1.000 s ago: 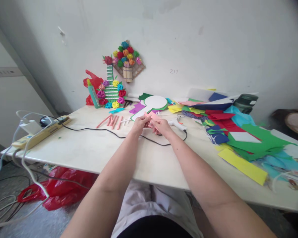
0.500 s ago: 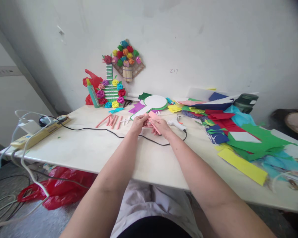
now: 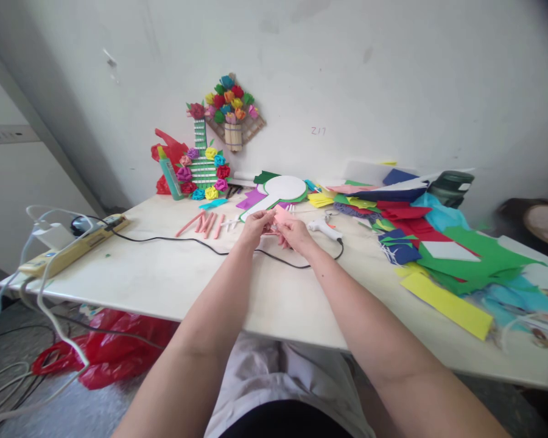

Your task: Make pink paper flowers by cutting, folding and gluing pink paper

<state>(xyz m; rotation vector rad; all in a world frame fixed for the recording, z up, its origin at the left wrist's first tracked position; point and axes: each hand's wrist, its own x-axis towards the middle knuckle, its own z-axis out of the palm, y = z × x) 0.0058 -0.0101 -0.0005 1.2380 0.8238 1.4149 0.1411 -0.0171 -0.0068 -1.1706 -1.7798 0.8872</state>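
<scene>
Over the middle of the table, my left hand (image 3: 257,226) and my right hand (image 3: 296,235) meet around a piece of pink paper (image 3: 282,214). Both hands have their fingers closed on it, the left at its left side, the right at its lower right. My fingers hide part of the paper. Left of my hands lie several rolled pink paper strips (image 3: 209,225) and small white sticks (image 3: 231,222). A white round-headed cut-out with a handle (image 3: 285,188), backed with green, lies just beyond. A white glue gun (image 3: 325,230) rests right of my right hand.
A black cord (image 3: 196,240) crosses the table below my hands. At left is a power strip (image 3: 73,246) with plugs. Coloured paper sheets (image 3: 479,261) pile up at right. A glue bottle (image 3: 170,173) and a flower-covered guitar shape (image 3: 204,167) stand at the back.
The pink paper has shifted between my fingers, and its long lower edge by my right hand no longer shows. My right fingers have closed in slightly. Both hands stay in place.
</scene>
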